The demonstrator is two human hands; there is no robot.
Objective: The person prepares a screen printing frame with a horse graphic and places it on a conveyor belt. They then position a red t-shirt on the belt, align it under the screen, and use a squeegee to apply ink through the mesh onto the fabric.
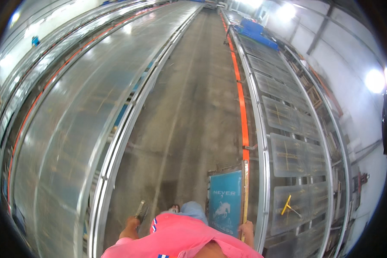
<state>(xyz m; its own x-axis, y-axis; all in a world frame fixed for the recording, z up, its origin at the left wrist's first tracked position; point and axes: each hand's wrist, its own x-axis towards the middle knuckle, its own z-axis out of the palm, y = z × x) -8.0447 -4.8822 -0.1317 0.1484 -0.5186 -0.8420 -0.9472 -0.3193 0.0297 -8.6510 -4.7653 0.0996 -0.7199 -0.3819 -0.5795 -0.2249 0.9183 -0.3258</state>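
At the lower edge my left hand [132, 223] is closed around a narrow metal-edged tool [140, 208], held beside my body above the concrete floor [176, 107]. My right hand [247, 230] grips the long side of a framed screen [223, 202], teal with a white horse design and lettering. The screen hangs upright-looking beside the right rail, its exact tilt hard to tell. On the right-hand table lies a T-shaped tool [287, 203] with a yellow handle, a short way from my right hand.
Long glossy tables [60, 163] run along my left, edged by metal rails [116, 150]. A right-hand table [296, 155] carries translucent plates, an orange strip [241, 107] along its side and blue objects [253, 30] at its far end. The aisle runs straight ahead between them.
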